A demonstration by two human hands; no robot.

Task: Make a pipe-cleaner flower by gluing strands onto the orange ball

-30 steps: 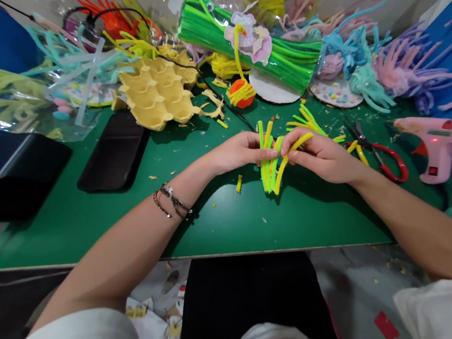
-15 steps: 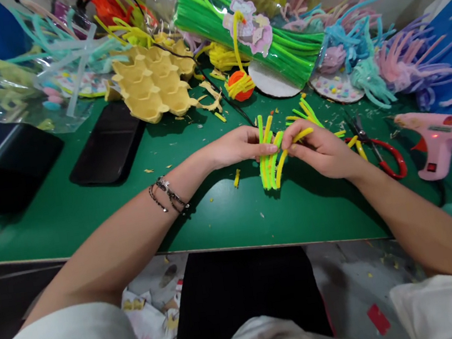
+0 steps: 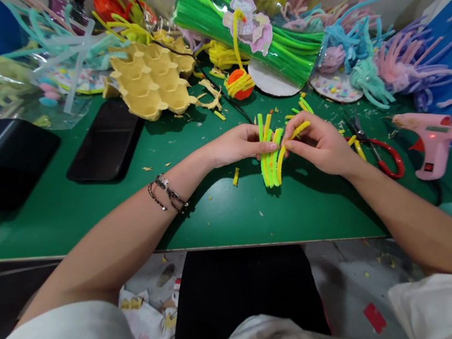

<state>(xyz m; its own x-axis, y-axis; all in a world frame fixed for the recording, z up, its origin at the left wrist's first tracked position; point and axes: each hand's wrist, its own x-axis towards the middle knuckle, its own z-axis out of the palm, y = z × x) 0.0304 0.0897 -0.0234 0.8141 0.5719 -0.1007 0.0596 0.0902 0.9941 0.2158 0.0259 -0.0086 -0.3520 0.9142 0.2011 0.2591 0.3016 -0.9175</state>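
The left hand (image 3: 243, 143) pinched a flat row of soft, fuzzy sticks (image 3: 270, 171), green and yellow side by side, under its thumb. The right hand (image 3: 319, 145) pinched one bendy yellow stick (image 3: 301, 128) between thumb and fingers, at the row's right edge. The row was over the smooth green table (image 3: 215, 216), to the right of the bumpy egg carton (image 3: 152, 81) and on its near side. The carton looked papery, with cup shapes. Just left of it and nearer lay a flat black phone (image 3: 107, 144). Right of the carton sat a round orange ball (image 3: 245, 94) with yellow fuzz (image 3: 240, 84) around it. Far to the carton's right lay scissors (image 3: 393, 160) with red loop handles and a pink plastic glue gun (image 3: 435, 143).
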